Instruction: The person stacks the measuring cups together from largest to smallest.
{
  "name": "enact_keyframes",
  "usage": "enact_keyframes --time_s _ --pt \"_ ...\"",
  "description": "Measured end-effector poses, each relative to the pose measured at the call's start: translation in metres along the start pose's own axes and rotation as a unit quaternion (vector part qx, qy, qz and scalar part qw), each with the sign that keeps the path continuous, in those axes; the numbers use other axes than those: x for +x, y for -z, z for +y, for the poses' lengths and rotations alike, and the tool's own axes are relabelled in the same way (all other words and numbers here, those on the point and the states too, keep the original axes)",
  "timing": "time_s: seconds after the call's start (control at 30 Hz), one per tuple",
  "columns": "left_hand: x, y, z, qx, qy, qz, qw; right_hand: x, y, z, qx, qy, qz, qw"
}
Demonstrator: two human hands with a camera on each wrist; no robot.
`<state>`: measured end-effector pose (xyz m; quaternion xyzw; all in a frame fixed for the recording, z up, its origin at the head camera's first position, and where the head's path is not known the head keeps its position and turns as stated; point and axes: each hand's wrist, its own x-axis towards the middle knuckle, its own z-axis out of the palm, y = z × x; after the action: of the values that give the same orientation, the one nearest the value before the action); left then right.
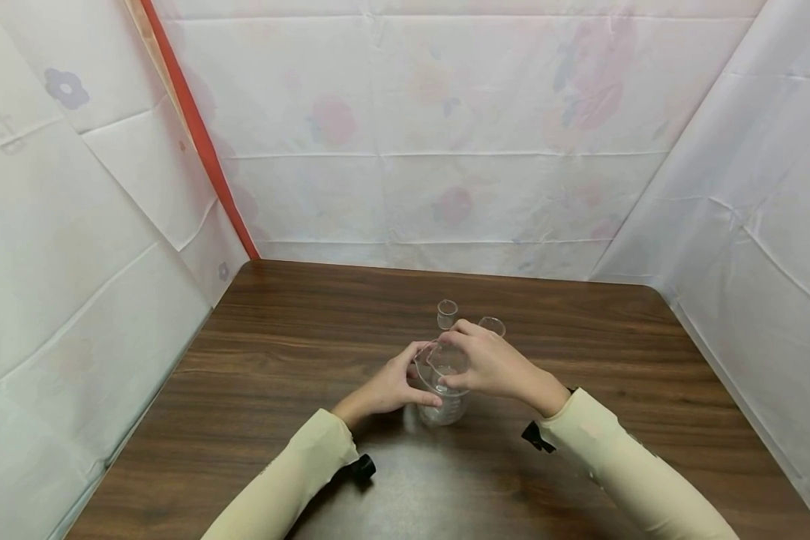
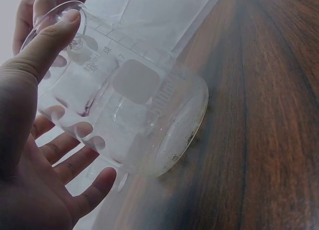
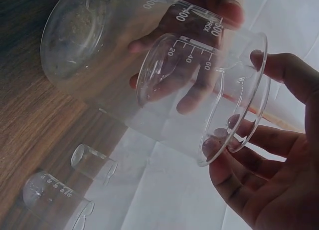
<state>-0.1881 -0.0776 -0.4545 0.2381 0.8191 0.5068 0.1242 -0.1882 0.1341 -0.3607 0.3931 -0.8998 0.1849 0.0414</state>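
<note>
A large clear glass beaker (image 1: 443,411) with white markings stands on the table between both hands. My left hand (image 1: 390,386) grips its side near the top; in the left wrist view the thumb lies along the glass by the rim, with the fingers around the opposite side. With fingertips and thumb, my right hand (image 1: 498,365) pinches a smaller glass beaker (image 3: 172,73) by its rim. That smaller beaker is within the mouth of the large beaker (image 3: 75,45), its base above the large one's bottom. Clear glass blurs some of the outlines.
Behind the hands, a tiny glass beaker (image 1: 448,316) and another small beaker (image 1: 492,326), partly hidden by the right hand, stand on the brown wooden table (image 1: 297,330). White patterned sheets (image 1: 405,135) enclose the table's back and sides.
</note>
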Motion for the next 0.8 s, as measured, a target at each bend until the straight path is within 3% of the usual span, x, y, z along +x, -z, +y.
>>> enact_keyframes --time_s 0.33,0.8 --pt "-0.0007 0.0001 0.0003 -0.004 0.012 -0.005 0.9999 0.0027 -0.0016 -0.0017 -0.028 0.006 -0.023 0.9993" --pt "-0.0007 0.0009 -0.0009 -0.014 0.004 -0.009 0.9999 0.0074 -0.0065 -0.0038 -0.048 0.013 -0.053 0.9974"
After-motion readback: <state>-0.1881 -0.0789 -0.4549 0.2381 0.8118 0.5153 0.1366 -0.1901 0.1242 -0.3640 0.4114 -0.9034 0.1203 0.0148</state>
